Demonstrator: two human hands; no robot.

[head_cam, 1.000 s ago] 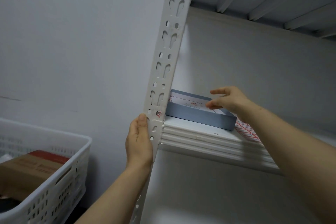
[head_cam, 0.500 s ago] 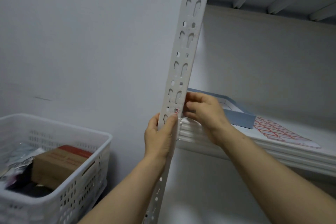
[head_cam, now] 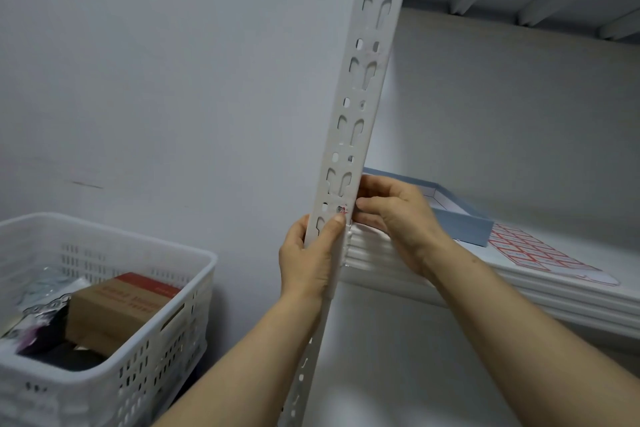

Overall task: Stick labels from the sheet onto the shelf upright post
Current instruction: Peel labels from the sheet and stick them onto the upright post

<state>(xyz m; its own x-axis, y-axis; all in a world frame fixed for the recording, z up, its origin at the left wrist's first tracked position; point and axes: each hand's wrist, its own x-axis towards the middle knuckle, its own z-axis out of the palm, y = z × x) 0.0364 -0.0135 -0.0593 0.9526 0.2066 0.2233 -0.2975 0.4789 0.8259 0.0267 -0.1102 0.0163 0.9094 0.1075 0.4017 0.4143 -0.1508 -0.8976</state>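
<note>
1. One small red-marked label (head_cam: 343,209) sits on the face of the single white post (head_cam: 360,114), low down, level with the shelf (head_cam: 588,302). We judge that one label is being pressed on and that more are to come.
2. Left hand (head_cam: 311,253), at seven o'clock from the label, grips the post, thumb on its front just beneath the label.
3. Right hand (head_cam: 394,215), at three o'clock, curls its fingers against the post's edge. We cannot tell whether they pinch the label.
4. One label sheet (head_cam: 540,253) lies on the shelf at four o'clock, with many red-bordered labels left on it.
5. One blue tray (head_cam: 460,218) touches the sheet's left end.
6. At eight o'clock, one white basket (head_cam: 104,322) holds one cardboard box (head_cam: 117,305).
</note>
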